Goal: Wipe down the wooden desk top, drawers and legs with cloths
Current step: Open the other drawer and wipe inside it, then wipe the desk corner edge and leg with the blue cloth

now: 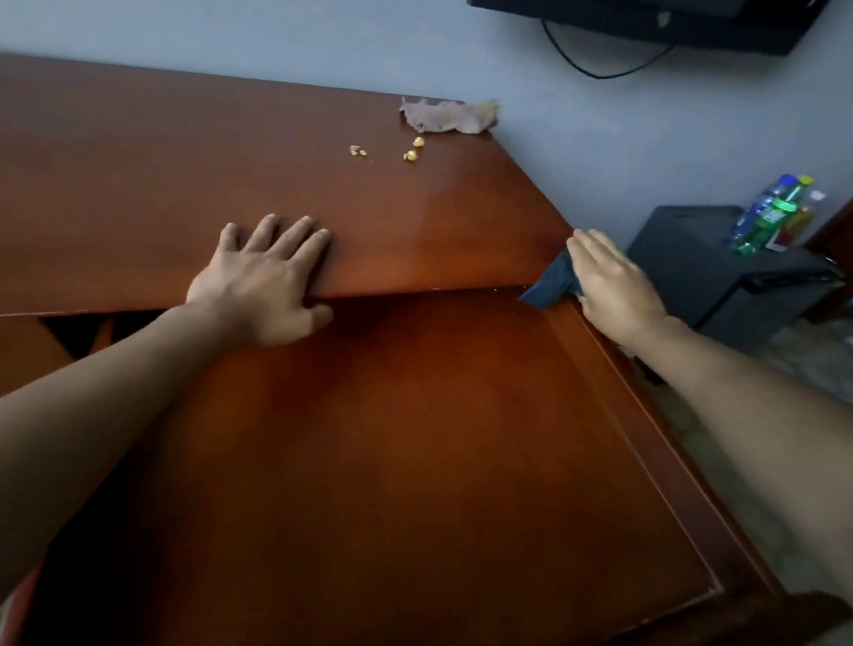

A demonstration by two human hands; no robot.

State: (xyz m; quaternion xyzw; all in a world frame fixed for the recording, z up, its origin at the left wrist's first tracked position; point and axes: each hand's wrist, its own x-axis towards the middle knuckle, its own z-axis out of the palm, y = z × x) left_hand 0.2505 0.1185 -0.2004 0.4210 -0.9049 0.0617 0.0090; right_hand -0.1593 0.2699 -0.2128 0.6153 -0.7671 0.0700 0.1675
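Note:
The reddish wooden desk top [124, 164] runs across the upper half of the head view, and the desk's front panel [380, 470] drops below it toward me. My left hand [262, 283] rests flat on the top's front edge, fingers spread and thumb over the lip. At the desk's right corner, my right hand [611, 284] presses a dark blue cloth [554, 283] against the side with straight fingers. Most of that cloth is hidden under the palm. A crumpled tan cloth [449, 115] lies at the far right corner of the top.
Small yellow crumbs [411, 151] sit on the top near the tan cloth. Right of the desk stands a black box-like unit [707, 275] with several plastic bottles [770, 214] on it. A dark screen [643, 11] with a hanging cable is mounted on the grey wall.

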